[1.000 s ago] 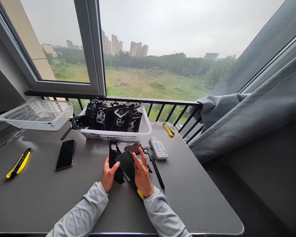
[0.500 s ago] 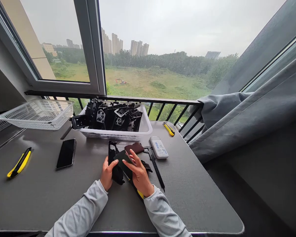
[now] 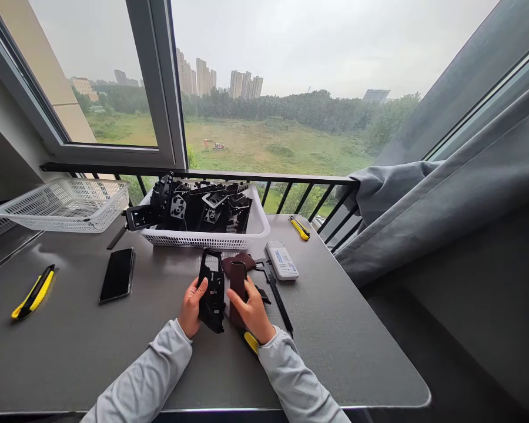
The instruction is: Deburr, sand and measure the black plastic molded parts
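Note:
My left hand (image 3: pixel 193 306) is closed on the left edge of a black plastic frame (image 3: pixel 212 294), which stands tilted above the table. Just right of it, my right hand (image 3: pixel 252 308) grips a dark brown folded sheet (image 3: pixel 238 288), its thumb across the front. Another dark brown piece (image 3: pixel 245 262) lies behind the hands. A yellow and black cutter (image 3: pixel 250 342) lies partly hidden beneath my right wrist. Beside my right hand are a black caliper (image 3: pixel 281 302) and a small black part (image 3: pixel 263 295).
A white basket (image 3: pixel 203 240) heaped with black plastic parts stands at the back, another white basket (image 3: pixel 62 220) to its left. A phone (image 3: pixel 117 275) and a yellow cutter (image 3: pixel 34 292) lie left; a white case (image 3: pixel 283 261) and another cutter (image 3: pixel 300 228) lie right.
The black frame has turned to show its ribbed, open side. The sheet has turned from its dark green face to brown and moved right, off the frame, with my right hand.

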Demonstrator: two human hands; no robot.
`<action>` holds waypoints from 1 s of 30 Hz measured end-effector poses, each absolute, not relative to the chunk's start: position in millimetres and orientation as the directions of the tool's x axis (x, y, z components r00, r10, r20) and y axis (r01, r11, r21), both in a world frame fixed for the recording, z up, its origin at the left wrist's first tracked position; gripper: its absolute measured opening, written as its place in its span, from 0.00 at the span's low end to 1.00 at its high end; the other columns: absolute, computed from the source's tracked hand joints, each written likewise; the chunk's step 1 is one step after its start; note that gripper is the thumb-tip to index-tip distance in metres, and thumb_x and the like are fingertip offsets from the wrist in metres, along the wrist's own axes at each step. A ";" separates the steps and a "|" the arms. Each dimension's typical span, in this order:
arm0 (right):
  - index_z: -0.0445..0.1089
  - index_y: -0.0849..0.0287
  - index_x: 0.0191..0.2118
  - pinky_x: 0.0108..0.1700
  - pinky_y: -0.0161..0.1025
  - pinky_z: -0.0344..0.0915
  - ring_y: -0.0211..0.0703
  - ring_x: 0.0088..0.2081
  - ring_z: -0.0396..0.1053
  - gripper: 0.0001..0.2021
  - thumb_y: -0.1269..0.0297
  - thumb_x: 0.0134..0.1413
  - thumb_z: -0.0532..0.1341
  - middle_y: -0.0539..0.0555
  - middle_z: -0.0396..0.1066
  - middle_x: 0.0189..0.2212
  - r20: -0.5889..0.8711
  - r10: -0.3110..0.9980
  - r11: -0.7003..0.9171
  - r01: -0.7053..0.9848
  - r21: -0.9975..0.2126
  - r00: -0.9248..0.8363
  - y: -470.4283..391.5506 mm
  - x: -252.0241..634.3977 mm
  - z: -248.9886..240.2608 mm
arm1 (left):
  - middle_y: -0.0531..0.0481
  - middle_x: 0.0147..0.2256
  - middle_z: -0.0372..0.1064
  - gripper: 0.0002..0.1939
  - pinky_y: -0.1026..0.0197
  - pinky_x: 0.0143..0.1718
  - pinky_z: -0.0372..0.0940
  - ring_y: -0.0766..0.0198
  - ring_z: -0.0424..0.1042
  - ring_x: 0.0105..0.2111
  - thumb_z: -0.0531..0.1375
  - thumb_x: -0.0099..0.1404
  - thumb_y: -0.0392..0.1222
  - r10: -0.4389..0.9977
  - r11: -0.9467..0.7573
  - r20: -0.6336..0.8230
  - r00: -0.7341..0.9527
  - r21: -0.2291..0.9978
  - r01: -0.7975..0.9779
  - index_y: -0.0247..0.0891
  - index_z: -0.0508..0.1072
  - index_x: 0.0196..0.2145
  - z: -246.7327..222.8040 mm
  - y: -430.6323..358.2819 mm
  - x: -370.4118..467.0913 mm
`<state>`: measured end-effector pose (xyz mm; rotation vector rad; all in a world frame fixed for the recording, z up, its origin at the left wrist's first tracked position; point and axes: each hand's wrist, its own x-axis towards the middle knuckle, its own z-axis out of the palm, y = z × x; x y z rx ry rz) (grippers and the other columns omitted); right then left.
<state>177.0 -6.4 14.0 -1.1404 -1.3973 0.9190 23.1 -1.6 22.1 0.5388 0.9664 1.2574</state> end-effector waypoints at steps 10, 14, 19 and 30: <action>0.76 0.56 0.38 0.40 0.44 0.74 0.48 0.37 0.76 0.16 0.53 0.43 0.69 0.55 0.78 0.38 -0.097 0.991 -0.135 -0.586 -0.799 -0.096 11.8 188.3 47.4 | 0.49 0.21 0.71 0.18 0.62 0.21 0.61 0.64 0.68 0.18 0.69 0.50 0.53 0.881 0.449 -0.430 0.198 0.625 -0.639 0.34 0.74 0.26 24.1 7.4 14.9; 0.75 0.54 0.37 0.41 0.46 0.75 0.48 0.37 0.76 0.13 0.55 0.45 0.68 0.52 0.78 0.39 0.004 0.993 -0.071 -0.644 -0.762 -0.115 26.4 188.0 86.2 | 0.51 0.20 0.69 0.12 0.63 0.20 0.58 0.67 0.65 0.17 0.67 0.51 0.46 0.881 0.444 -0.431 0.196 0.609 -0.657 0.35 0.71 0.23 47.0 14.4 11.6; 0.74 0.53 0.43 0.42 0.47 0.76 0.49 0.39 0.77 0.16 0.54 0.48 0.66 0.50 0.77 0.44 0.121 0.985 0.001 -0.693 -0.721 -0.124 29.2 183.5 126.2 | 0.52 0.19 0.64 0.12 0.63 0.24 0.60 0.67 0.64 0.20 0.65 0.50 0.47 0.939 0.335 -0.201 0.280 0.727 -0.600 0.35 0.70 0.23 85.3 25.5 18.6; 0.76 0.54 0.43 0.36 0.41 0.77 0.45 0.33 0.77 0.17 0.55 0.47 0.69 0.53 0.78 0.41 0.111 0.994 0.091 -0.637 -0.766 0.009 23.5 189.4 139.7 | 0.52 0.21 0.63 0.15 0.65 0.22 0.58 0.68 0.61 0.21 0.64 0.50 0.50 0.968 0.063 0.080 0.237 0.837 -0.544 0.36 0.71 0.31 130.6 42.8 38.5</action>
